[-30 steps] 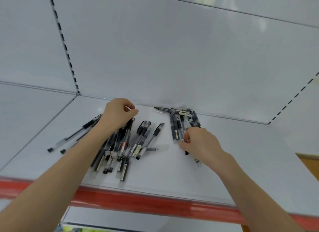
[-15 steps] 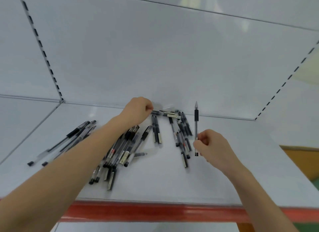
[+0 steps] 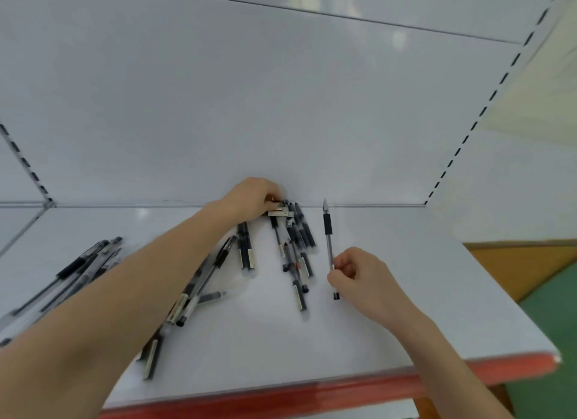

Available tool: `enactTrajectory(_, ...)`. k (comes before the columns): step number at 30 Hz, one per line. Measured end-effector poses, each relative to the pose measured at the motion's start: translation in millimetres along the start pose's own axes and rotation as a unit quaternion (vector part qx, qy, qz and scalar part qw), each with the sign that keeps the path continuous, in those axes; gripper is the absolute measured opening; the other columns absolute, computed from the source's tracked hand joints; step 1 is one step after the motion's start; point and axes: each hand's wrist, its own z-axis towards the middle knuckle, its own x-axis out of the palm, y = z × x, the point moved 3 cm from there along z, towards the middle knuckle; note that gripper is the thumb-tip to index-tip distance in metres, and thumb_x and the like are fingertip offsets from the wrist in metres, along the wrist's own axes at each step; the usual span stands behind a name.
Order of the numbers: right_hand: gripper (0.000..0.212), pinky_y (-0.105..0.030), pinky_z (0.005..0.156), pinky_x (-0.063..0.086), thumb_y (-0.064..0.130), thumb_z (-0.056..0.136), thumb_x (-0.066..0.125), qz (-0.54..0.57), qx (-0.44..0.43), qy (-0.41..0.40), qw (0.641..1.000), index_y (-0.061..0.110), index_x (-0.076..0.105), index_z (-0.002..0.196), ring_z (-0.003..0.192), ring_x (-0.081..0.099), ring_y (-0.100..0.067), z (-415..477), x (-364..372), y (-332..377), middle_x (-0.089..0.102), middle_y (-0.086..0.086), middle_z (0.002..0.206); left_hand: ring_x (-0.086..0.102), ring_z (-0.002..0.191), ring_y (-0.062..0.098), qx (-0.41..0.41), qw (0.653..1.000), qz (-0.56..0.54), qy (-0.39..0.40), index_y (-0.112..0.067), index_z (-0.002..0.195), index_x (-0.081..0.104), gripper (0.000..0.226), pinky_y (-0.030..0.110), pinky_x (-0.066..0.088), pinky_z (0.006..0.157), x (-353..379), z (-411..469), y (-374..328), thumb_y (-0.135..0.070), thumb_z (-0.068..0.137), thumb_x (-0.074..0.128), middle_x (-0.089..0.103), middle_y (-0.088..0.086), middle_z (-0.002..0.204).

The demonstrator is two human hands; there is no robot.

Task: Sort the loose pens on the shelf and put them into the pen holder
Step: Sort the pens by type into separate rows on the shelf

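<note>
Pens [image 3: 296, 247] are spread in loose clusters across the white shelf [image 3: 421, 293], the middle cluster reaching to the far wall. A single pen [image 3: 327, 231] is pinched near its near end by the right hand [image 3: 359, 273], tip pointed far. A crosswise pen [image 3: 279, 213] at the far wall is gripped by the curled left hand [image 3: 253, 197]. Further pens [image 3: 78, 272] are seen at the left.

White back panel [image 3: 281, 106], dashed slotted upright [image 3: 474, 126], green floor [image 3: 549, 318], orange board [image 3: 515, 269].
</note>
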Motion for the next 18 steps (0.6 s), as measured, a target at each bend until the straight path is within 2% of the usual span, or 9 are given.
enactTrajectory(3, 0.009, -0.005, 0.047, 0.036, 0.018, 0.084, 0.054, 0.008, -0.009, -0.008, 1.000, 0.022, 0.051, 0.077, 0.051, 0.050, 0.002, -0.8, -1.1, 1.5, 0.057, 0.004, 0.071, 0.056, 0.102, 0.024, 0.002, 0.999, -0.035, -0.024, -0.004, 0.109, 0.063, 0.024, 0.022, 0.036, 0.083, -4.2, -2.7, -5.1, -0.016, 0.091, 0.054, 0.064, 0.011, 0.111)
enactTrajectory(5, 0.008, -0.011, 0.052, 0.040, 0.017, 0.085, 0.052, 0.048, -0.015, -0.015, 0.999, 0.018, 0.052, 0.077, 0.052, 0.050, -0.003, -3.0, -3.9, 8.5, 0.061, 0.000, 0.068, 0.058, 0.087, 0.020, -0.021, 0.987, -0.139, -0.077, -0.005, 0.101, 0.064, 0.017, 0.019, 0.040, 0.073, -14.3, -11.0, -13.8, -0.014, 0.088, 0.057, 0.065, 0.008, 0.096)
enactTrajectory(7, 0.011, -0.019, 0.051, 0.040, 0.015, 0.087, 0.051, 0.098, -0.032, -0.027, 0.994, 0.015, 0.053, 0.076, 0.046, 0.045, -0.004, -7.4, -6.4, 18.8, 0.057, -0.001, 0.057, 0.057, 0.070, 0.013, -0.060, 0.935, -0.334, -0.101, -0.010, 0.091, 0.062, 0.005, 0.013, 0.044, 0.063, -27.2, -25.7, -24.4, -0.010, 0.086, 0.060, 0.064, 0.004, 0.080)
enactTrajectory(9, 0.017, -0.019, 0.046, 0.032, 0.014, 0.089, 0.051, 0.131, -0.075, -0.052, 0.987, 0.017, 0.051, 0.072, 0.042, 0.036, -0.010, -13.5, -8.3, 30.2, 0.046, -0.003, 0.047, 0.061, 0.064, 0.009, -0.084, 0.850, -0.510, -0.102, -0.014, 0.086, 0.059, 0.007, 0.017, 0.050, 0.066, -39.3, -44.4, -33.2, -0.008, 0.085, 0.061, 0.066, 0.002, 0.076)
enactTrajectory(11, 0.022, -0.022, 0.043, 0.026, 0.014, 0.090, 0.053, 0.150, -0.116, -0.067, 0.980, 0.021, 0.051, 0.069, 0.044, 0.029, -0.015, -21.0, -8.5, 41.6, 0.037, 0.000, 0.043, 0.064, 0.066, 0.010, -0.089, 0.783, -0.606, -0.108, -0.017, 0.096, 0.060, 0.013, 0.021, 0.053, 0.068, -49.2, -62.7, -37.7, -0.008, 0.087, 0.059, 0.068, 0.000, 0.076)
enactTrajectory(14, 0.018, -0.019, 0.041, 0.021, 0.023, 0.084, 0.054, 0.177, -0.162, -0.056, 0.969, 0.024, 0.051, 0.067, 0.041, 0.024, -0.011, -32.4, -4.6, 56.2, 0.031, 0.006, 0.037, 0.064, 0.069, 0.012, -0.081, 0.742, -0.652, -0.131, -0.019, 0.105, 0.063, 0.022, 0.023, 0.052, 0.067, -58.0, -83.7, -40.7, -0.007, 0.087, 0.057, 0.068, 0.001, 0.076)
enactTrajectory(16, 0.012, -0.016, 0.040, 0.020, 0.027, 0.078, 0.048, 0.176, -0.178, -0.045, 0.967, 0.024, 0.051, 0.067, 0.039, 0.022, -0.008, -37.7, -1.2, 63.2, 0.030, 0.006, 0.037, 0.062, 0.067, 0.013, -0.077, 0.732, -0.661, -0.147, -0.018, 0.099, 0.064, 0.017, 0.025, 0.050, 0.068, -60.0, -92.3, -41.4, -0.007, 0.087, 0.056, 0.067, 0.002, 0.074)
enactTrajectory(18, 0.013, -0.013, 0.039, 0.021, 0.026, 0.080, 0.049, 0.175, -0.182, -0.035, 0.967, 0.021, 0.051, 0.068, 0.038, 0.023, -0.006, -40.2, 2.6, 67.2, 0.028, 0.006, 0.037, 0.060, 0.065, 0.013, -0.079, 0.720, -0.669, -0.166, -0.017, 0.093, 0.063, 0.014, 0.026, 0.049, 0.070, -61.0, -98.0, -40.5, -0.008, 0.089, 0.054, 0.066, 0.001, 0.070)
